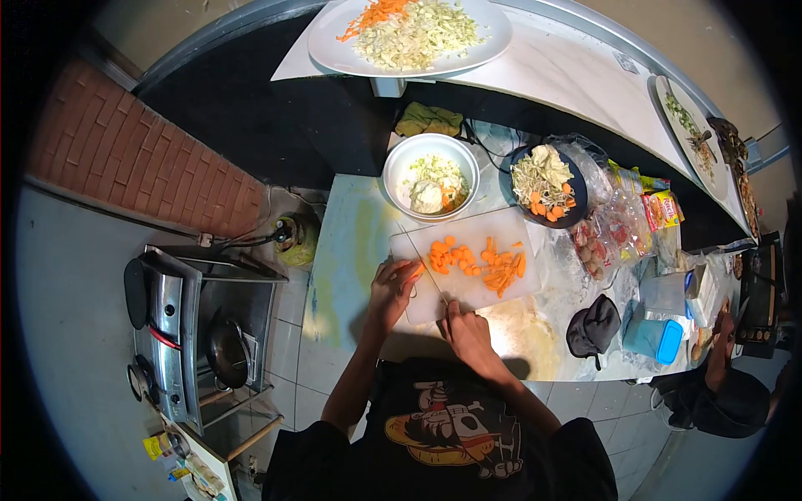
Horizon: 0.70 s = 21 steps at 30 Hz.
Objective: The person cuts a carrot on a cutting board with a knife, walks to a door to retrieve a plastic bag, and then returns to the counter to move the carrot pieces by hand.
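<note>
Now we work at the board (pixel 476 250); our right hand (pixel 464 330) is clenched around the knife (pixel 428 269), its blade lying across the board's left end; our left hand (pixel 393 288), fingers curled, pins a carrot piece (pixel 415 269) beside the blade; cut carrot (pixel 480 263) lies mid-board; a white bowl (pixel 430 177) stands just behind.

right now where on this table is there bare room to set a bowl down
Bare tabletop lies left of the cutting board and white bowl. A smaller patch sits between the board and the dark cloth. The right side is crowded with bags and containers.
</note>
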Each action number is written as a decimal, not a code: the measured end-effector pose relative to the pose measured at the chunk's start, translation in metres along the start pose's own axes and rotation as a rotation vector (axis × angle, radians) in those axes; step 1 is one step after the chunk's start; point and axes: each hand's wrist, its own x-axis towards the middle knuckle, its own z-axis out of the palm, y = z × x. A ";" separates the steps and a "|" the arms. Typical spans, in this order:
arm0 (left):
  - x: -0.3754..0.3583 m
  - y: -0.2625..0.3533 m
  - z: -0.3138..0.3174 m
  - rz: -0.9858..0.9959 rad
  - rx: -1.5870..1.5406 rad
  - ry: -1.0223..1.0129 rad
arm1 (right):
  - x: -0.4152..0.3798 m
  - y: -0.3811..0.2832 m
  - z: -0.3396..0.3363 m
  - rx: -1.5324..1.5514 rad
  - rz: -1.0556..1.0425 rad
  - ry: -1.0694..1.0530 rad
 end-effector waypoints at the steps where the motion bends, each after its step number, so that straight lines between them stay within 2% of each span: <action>1: 0.000 -0.001 0.001 0.003 0.004 0.018 | 0.000 0.000 0.001 -0.005 0.004 -0.016; 8: -0.003 -0.004 0.005 0.009 -0.004 0.036 | 0.000 -0.003 0.005 -0.138 0.007 -0.061; 15: -0.001 0.004 0.002 -0.035 0.012 0.004 | 0.002 0.002 0.011 -0.147 0.003 -0.071; 17: 0.000 0.005 0.002 -0.076 -0.007 -0.006 | 0.003 0.005 0.011 -0.132 -0.063 -0.014; 21: 0.002 0.010 0.003 -0.031 0.025 0.018 | 0.006 0.008 0.012 -0.147 -0.035 -0.038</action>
